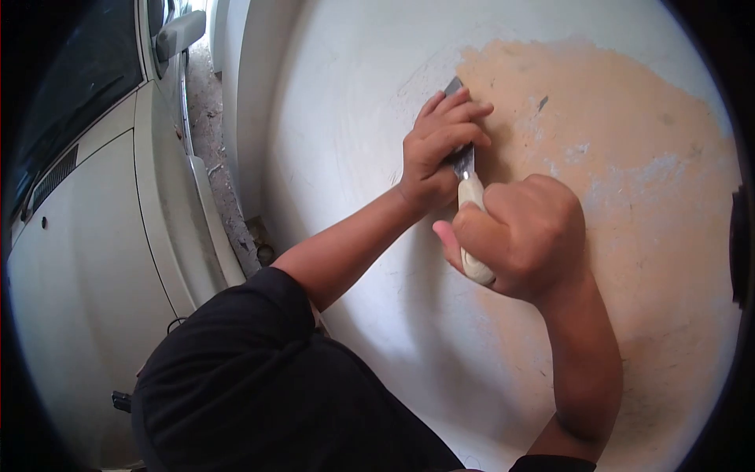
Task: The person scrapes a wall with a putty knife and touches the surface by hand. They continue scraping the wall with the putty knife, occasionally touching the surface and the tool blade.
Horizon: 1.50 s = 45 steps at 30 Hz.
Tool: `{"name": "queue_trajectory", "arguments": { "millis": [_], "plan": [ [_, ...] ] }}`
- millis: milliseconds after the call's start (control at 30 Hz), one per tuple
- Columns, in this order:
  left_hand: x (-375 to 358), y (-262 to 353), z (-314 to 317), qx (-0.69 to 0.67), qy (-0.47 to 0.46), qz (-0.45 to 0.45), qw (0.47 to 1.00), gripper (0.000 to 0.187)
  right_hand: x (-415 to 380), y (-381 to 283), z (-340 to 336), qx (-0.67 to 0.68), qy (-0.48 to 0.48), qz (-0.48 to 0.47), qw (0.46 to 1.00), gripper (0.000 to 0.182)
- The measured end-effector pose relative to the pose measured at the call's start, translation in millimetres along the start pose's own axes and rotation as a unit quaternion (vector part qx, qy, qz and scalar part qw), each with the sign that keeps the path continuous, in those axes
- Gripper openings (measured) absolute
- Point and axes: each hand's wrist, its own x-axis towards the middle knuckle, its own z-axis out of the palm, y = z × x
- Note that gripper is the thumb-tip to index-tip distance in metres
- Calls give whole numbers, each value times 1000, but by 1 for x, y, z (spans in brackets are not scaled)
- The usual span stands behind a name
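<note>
A putty knife (465,163) with a pale handle and a grey metal blade is held against the wall (370,102). My right hand (528,236) is wrapped round its handle, thumb side toward the lower left. Across the blade lies my left hand (440,145), its fingers slightly bent over the metal and partly covering it. The blade's far end shows just above those fingers, at the left edge of a peach-coloured patch (629,94) on the white wall. Whether the blade's edge touches the wall cannot be made out.
A cream-coloured car (94,228) stands close on the left, with its side mirror (181,35) at the top. Between car and wall runs a strip of littered ground (208,118). Bluish-grey bare spots (645,177) mark the peach patch. A dark object (739,248) shows at the right edge.
</note>
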Motion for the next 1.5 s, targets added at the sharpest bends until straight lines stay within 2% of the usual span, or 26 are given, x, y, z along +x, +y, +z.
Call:
{"name": "queue_trajectory", "arguments": {
  "millis": [167, 367, 433, 567, 667, 800, 867, 1000, 1067, 1200, 1267, 1400, 1500],
  "plan": [
    [-1, -5, 0, -1, -6, 20, 1000, 30, -1, 1, -5, -15, 15, -21, 1000, 23],
    [2, 1, 1, 27, -2, 6, 1000, 31, -1, 0, -1, 42, 7, 23, 999, 22],
    [1, 0, 2, 21, 0, 5, 1000, 31, -3, 2, -2, -18, 18, 1, 1000, 21],
    [0, -4, 1, 8, -6, 28, 1000, 30, -1, 0, -8, -1, 11, -34, 999, 30],
    [3, -1, 3, 6, -3, 13, 1000, 30, 0, 2, -6, 21, -12, -8, 1000, 30],
    [3, -2, 5, 17, 22, -5, 1000, 29, -1, 1, -6, 8, 6, 17, 1000, 33],
    [1, -4, 1, 3, -4, 9, 1000, 29, -2, 1, -6, -30, 19, -18, 999, 19],
    [2, -4, 3, 5, -3, 8, 1000, 30, 1, 2, -3, -5, -3, -1, 1000, 19],
    [5, 1, 2, 16, 5, -1, 1000, 31, 0, 2, -1, 33, 7, 8, 999, 31],
    [3, -4, 1, -6, -4, 1, 1000, 30, -1, -1, -8, -11, 17, -12, 1000, 30],
    [0, -4, 1, -4, -3, 11, 1000, 30, -2, -4, -4, -31, 26, -15, 999, 22],
    [4, -2, 2, 17, 14, -15, 1000, 30, 1, 5, 2, 12, 15, 13, 1000, 20],
    [0, -2, 1, -1, 8, -7, 1000, 28, -3, -1, -3, -11, 22, -1, 1000, 19]
  ]
}}
